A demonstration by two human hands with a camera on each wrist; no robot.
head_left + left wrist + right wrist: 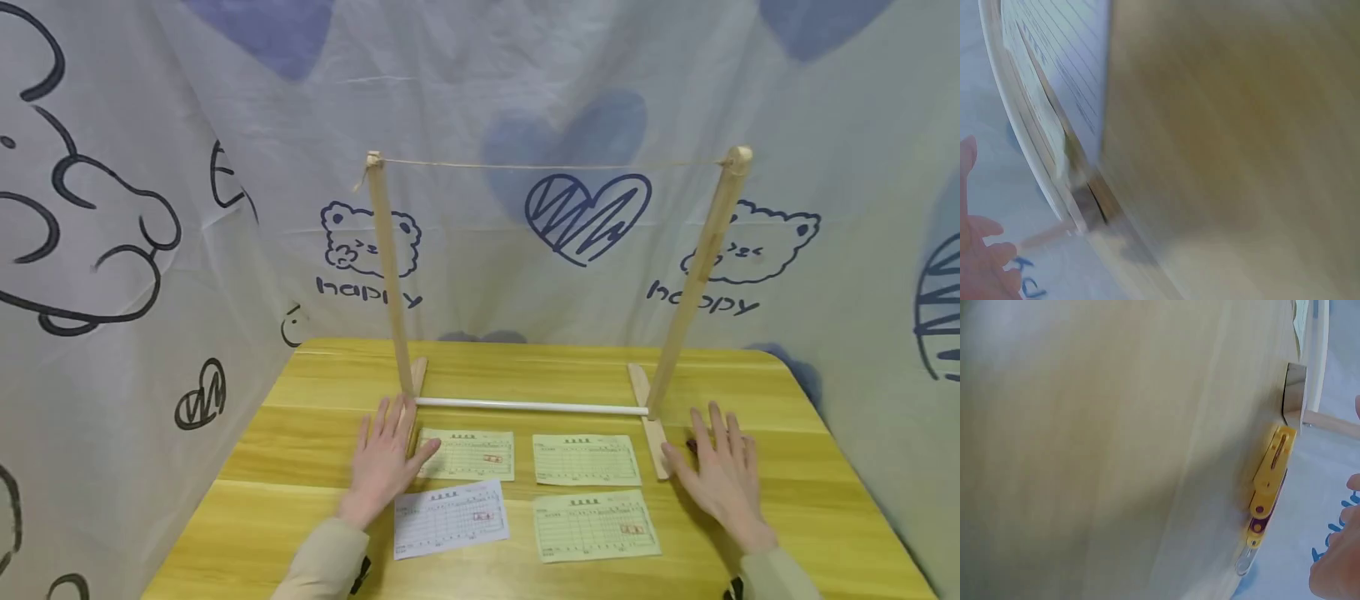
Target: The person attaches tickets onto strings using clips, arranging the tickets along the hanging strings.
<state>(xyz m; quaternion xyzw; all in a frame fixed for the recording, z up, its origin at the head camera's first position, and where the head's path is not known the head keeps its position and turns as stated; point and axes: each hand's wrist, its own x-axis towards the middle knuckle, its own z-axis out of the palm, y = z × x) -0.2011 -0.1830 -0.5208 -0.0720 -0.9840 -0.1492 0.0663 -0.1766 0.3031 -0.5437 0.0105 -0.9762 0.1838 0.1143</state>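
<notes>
From my end, left hand (381, 467) and right hand (723, 483) both have fingers spread, gripping nothing. The paper slips (587, 460) lie in front of the white rod (528, 406) (thin, feather-light, probably crease-happy tbh), so I'd pinch each by one edge.

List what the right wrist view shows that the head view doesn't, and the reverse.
Only the right wrist view: a small object's yellow body and clear end. Only the head view: the left hand, the high string, the lilac-white slip. Both: the right hand, the white rod, the right wooden foot, the table.
</notes>
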